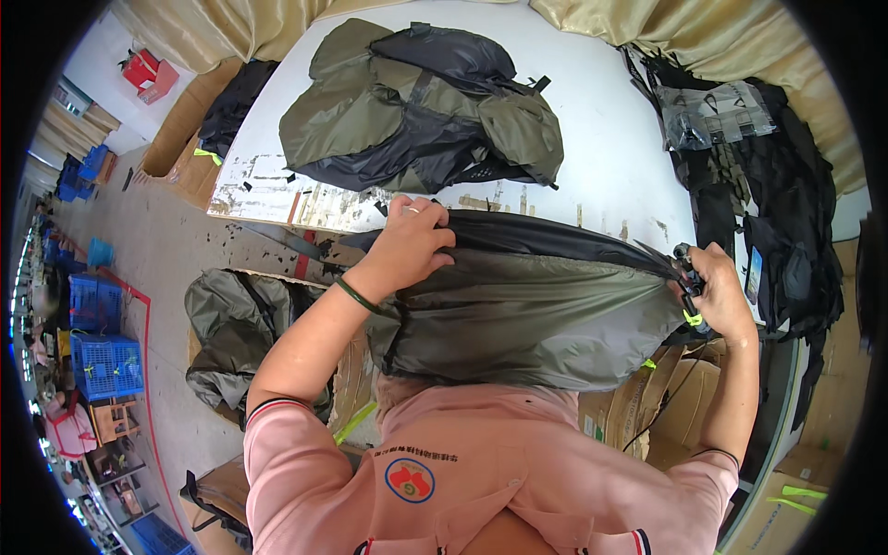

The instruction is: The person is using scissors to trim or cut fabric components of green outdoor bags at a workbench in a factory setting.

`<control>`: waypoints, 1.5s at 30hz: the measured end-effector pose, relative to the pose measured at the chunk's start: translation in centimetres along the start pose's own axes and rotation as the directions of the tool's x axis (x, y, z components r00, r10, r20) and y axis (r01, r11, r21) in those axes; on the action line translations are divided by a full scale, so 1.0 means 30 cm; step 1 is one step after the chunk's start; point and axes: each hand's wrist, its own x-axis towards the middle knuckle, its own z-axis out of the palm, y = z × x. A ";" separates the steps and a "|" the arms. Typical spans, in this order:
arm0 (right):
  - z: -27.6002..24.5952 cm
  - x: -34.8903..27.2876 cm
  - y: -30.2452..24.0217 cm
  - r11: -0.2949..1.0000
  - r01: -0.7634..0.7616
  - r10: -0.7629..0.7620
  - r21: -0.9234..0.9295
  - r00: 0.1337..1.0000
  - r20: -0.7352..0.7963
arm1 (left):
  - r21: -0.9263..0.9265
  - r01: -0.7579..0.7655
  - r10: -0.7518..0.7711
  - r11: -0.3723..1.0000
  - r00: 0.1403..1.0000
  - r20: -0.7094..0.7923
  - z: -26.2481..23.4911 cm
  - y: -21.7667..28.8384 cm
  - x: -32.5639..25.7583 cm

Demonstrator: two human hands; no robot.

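A sewn piece of olive and black fabric [527, 314] is stretched between my two hands, in front of my body at the table's near edge. My left hand [407, 248], with a ring and a dark bangle at the wrist, pinches its upper left edge. At the right end my right hand [721, 291] is closed round a pair of scissors [661, 259], whose dark blades point left along the seam. The fabric's right corner gathers at that hand, beside a small yellow-green tab [692, 318]. My fingers partly hide the scissors' handles.
An olive and black fabric bundle [421, 106] lies on the worn white table [610, 129]. Black straps and fabric pieces [786, 185] with a clear plastic bag [712, 116] crowd the right side. Cardboard boxes [680, 398] and a fabric-filled carton [245, 324] stand below; blue crates [106, 365] sit left.
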 end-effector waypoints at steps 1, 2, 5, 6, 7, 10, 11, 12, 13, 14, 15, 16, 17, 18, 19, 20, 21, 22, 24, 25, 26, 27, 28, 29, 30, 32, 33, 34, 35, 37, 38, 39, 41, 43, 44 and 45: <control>-0.003 -0.004 0.012 1.000 -0.010 0.010 -0.007 1.000 -0.008 | -0.009 -0.039 0.039 0.999 0.999 -0.027 -0.025 0.002 0.012; -0.005 -0.010 0.027 1.000 -0.023 0.022 -0.015 1.000 -0.016 | -0.084 -0.076 0.073 0.994 0.997 -0.039 -0.059 0.004 0.022; 0.016 -0.023 0.082 0.995 -0.098 0.099 0.030 0.995 -0.017 | -0.524 -0.067 0.129 0.849 0.988 0.083 -0.201 -0.012 0.038; 0.029 -0.028 0.101 0.989 -0.132 0.133 0.074 0.991 -0.008 | -0.800 0.041 0.187 0.598 0.964 0.188 -0.240 -0.018 0.041; 0.044 -0.035 0.119 0.974 -0.152 0.150 0.169 0.988 0.026 | -0.798 0.056 0.186 0.601 0.960 0.208 -0.260 -0.020 0.048; 0.102 -0.045 0.172 0.977 -0.129 0.132 0.170 0.991 -0.009 | -0.796 0.280 0.138 0.536 0.902 0.410 -0.274 -0.036 0.037; 0.123 -0.044 0.191 0.961 -0.149 0.146 0.234 0.989 0.032 | -0.795 0.398 0.057 0.457 0.879 0.472 -0.250 -0.038 0.034; 0.151 -0.046 0.206 0.959 -0.196 0.189 0.207 0.981 0.053 | -0.771 0.511 -0.039 0.380 0.841 0.539 -0.222 -0.043 0.029; 0.183 -0.050 0.219 0.959 -0.171 0.168 0.224 0.985 0.034 | -0.748 0.568 -0.081 0.343 0.811 0.579 -0.192 -0.047 0.019; 0.208 -0.056 0.232 0.959 -0.126 0.128 0.252 0.992 0.011 | -0.794 0.522 -0.023 0.312 0.839 0.543 -0.166 -0.053 0.004; 0.225 -0.065 0.246 0.960 -0.153 0.148 0.235 0.988 0.039 | -0.808 0.517 -0.015 0.282 0.845 0.535 -0.137 -0.052 -0.013; 0.242 -0.072 0.256 0.960 -0.177 0.170 0.215 0.984 0.053 | -0.788 0.551 -0.059 0.274 0.828 0.558 -0.112 -0.050 -0.032; 0.257 -0.077 0.265 0.948 -0.221 0.213 0.227 0.975 0.061 | -0.795 0.465 -0.029 0.390 0.869 0.494 -0.090 -0.046 -0.048; 0.267 -0.082 0.271 0.937 -0.235 0.226 0.259 0.972 0.063 | -0.820 0.442 -0.002 0.364 0.880 0.474 -0.070 -0.041 -0.064; 0.271 -0.084 0.278 0.924 -0.254 0.239 0.285 0.967 0.087 | -0.777 0.318 -0.055 0.543 0.937 0.345 -0.053 -0.036 -0.077; 0.275 -0.086 0.280 0.926 -0.276 0.260 0.258 0.961 0.096 | -0.691 0.161 -0.066 0.705 0.984 0.163 -0.043 -0.035 -0.088; 0.277 -0.087 0.281 0.922 -0.288 0.272 0.257 0.957 0.095 | -0.635 0.077 -0.048 0.768 0.997 0.064 -0.031 -0.040 -0.086; 0.278 -0.087 0.280 0.924 -0.241 0.228 0.298 0.971 0.077 | -0.631 0.077 -0.041 0.772 0.997 0.071 -0.024 -0.044 -0.093; 0.280 -0.082 0.276 0.921 -0.284 0.268 0.267 0.959 0.098 | -0.737 0.243 -0.278 0.630 0.957 0.078 -0.009 -0.050 -0.108; 0.279 -0.081 0.274 0.914 -0.290 0.272 0.284 0.957 0.102 | -0.732 0.305 -0.336 0.609 0.935 0.110 -0.004 -0.056 -0.115; 0.280 -0.080 0.272 0.907 -0.231 0.213 0.353 0.973 0.089 | -0.736 0.309 -0.337 0.603 0.934 0.116 -0.001 -0.064 -0.122; 0.284 -0.075 0.271 0.896 -0.262 0.238 0.360 0.965 0.112 | -0.826 0.362 -0.340 0.432 0.914 0.223 0.001 -0.071 -0.127; 0.288 -0.073 0.272 0.903 -0.292 0.268 0.315 0.956 0.118 | -0.858 0.445 -0.355 0.257 0.869 0.344 0.002 -0.078 -0.132; 0.291 -0.070 0.274 0.901 -0.303 0.279 0.310 0.953 0.121 | -0.880 0.408 -0.330 0.243 0.888 0.321 0.000 -0.084 -0.138; 0.296 -0.067 0.276 0.896 -0.284 0.258 0.341 0.959 0.120 | -0.884 0.450 -0.311 0.129 0.865 0.395 -0.002 -0.088 -0.143; 0.309 -0.062 0.285 0.914 -0.292 0.273 0.282 0.956 0.106 | -0.876 0.483 -0.287 0.010 0.840 0.460 -0.002 -0.088 -0.147; 0.315 -0.062 0.291 0.925 -0.212 0.200 0.314 0.977 0.071 | -0.880 0.475 -0.262 0.001 0.849 0.458 0.000 -0.084 -0.148; 0.321 -0.060 0.297 0.927 -0.273 0.259 0.259 0.962 0.088 | -0.884 0.467 -0.237 -0.009 0.858 0.456 0.003 -0.080 -0.149; 0.325 -0.057 0.304 0.924 -0.285 0.269 0.255 0.958 0.097 | -0.886 0.463 -0.240 -0.011 0.859 0.452 0.007 -0.075 -0.154; 0.331 -0.053 0.315 0.923 -0.293 0.275 0.249 0.955 0.107 | -0.874 0.434 -0.180 0.219 0.898 0.401 0.020 -0.064 -0.170; 0.333 -0.051 0.317 0.921 -0.298 0.279 0.251 0.954 0.110 | -0.874 0.441 -0.179 0.205 0.894 0.410 0.030 -0.060 -0.178; 0.333 -0.049 0.317 0.918 -0.287 0.264 0.272 0.957 0.118 | -0.860 0.372 -0.185 0.349 0.927 0.326 0.043 -0.055 -0.185; 0.330 -0.042 0.313 0.924 -0.308 0.287 0.226 0.950 0.122 | -0.792 0.296 -0.230 0.534 0.952 0.201 0.077 -0.043 -0.196; 0.323 -0.034 0.303 0.929 -0.313 0.292 0.199 0.948 0.128 | -0.759 0.196 -0.235 0.621 0.970 0.058 0.109 -0.033 -0.198; 0.318 -0.030 0.298 0.929 -0.330 0.308 0.168 0.941 0.143 | -0.683 0.167 -0.267 0.711 0.963 -0.042 0.123 -0.030 -0.198; 0.315 -0.025 0.295 0.938 -0.291 0.267 0.190 0.953 0.141 | -0.682 0.161 -0.298 0.713 0.951 -0.087 0.135 -0.025 -0.197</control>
